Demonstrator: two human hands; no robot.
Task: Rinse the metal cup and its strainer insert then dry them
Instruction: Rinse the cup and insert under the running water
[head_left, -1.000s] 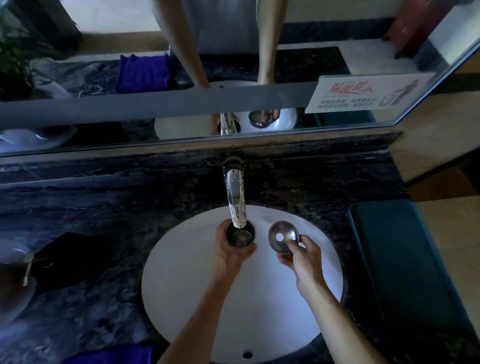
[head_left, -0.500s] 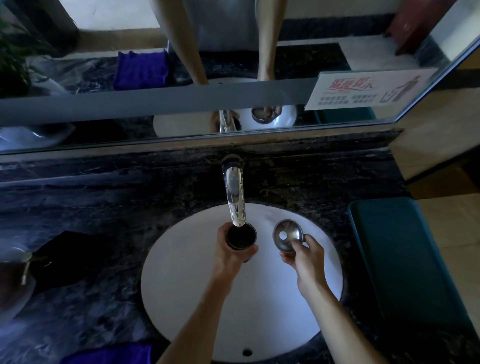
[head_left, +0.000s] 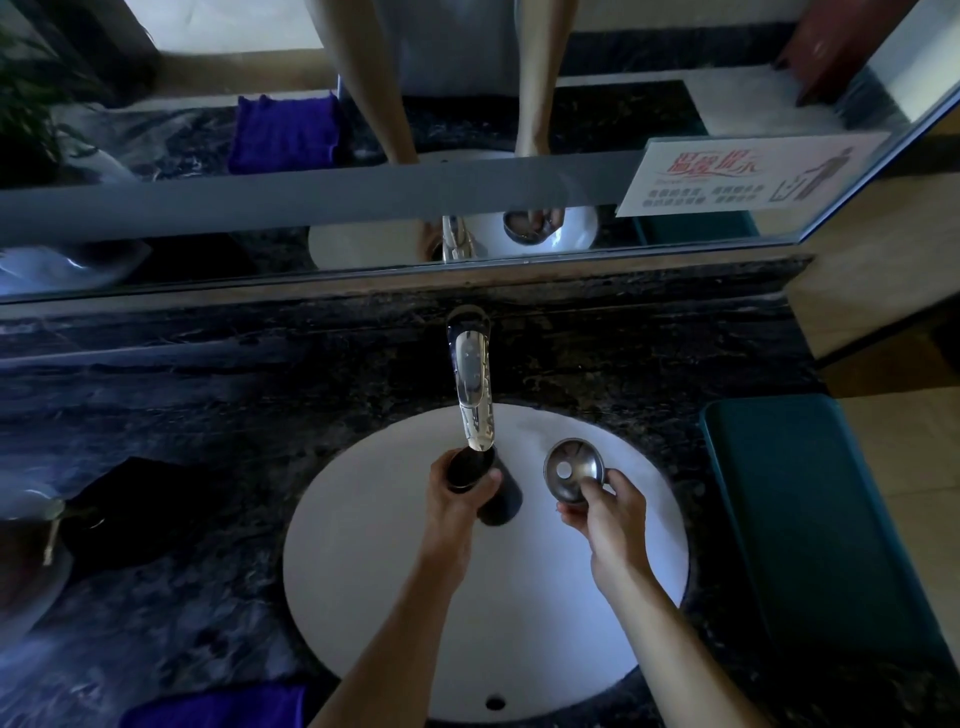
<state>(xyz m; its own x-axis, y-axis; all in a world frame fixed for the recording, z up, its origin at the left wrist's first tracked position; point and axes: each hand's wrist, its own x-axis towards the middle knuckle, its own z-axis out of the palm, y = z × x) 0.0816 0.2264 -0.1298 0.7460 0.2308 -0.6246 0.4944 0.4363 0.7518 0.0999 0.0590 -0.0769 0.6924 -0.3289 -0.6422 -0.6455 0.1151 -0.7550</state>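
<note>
washroom | white basin (head_left: 363, 571); faucet (head_left: 472, 395); mirror (head_left: 208, 130); marble counter (head_left: 208, 415)

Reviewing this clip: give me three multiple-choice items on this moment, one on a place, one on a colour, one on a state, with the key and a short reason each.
1. Where is the metal cup?
A. under the faucet spout
B. on the counter
C. on the sink floor

2. What colour is the cloth at the counter's near edge?
A. white
B. purple
C. red

3. How is the strainer insert held?
A. lying in the sink
B. seated in the cup
C. pinched in the right hand

Key: 1 A, the left hand grips the cup below the spout; 2 B, it reads purple; 3 C, fingers pinch its rim above the basin.
</note>
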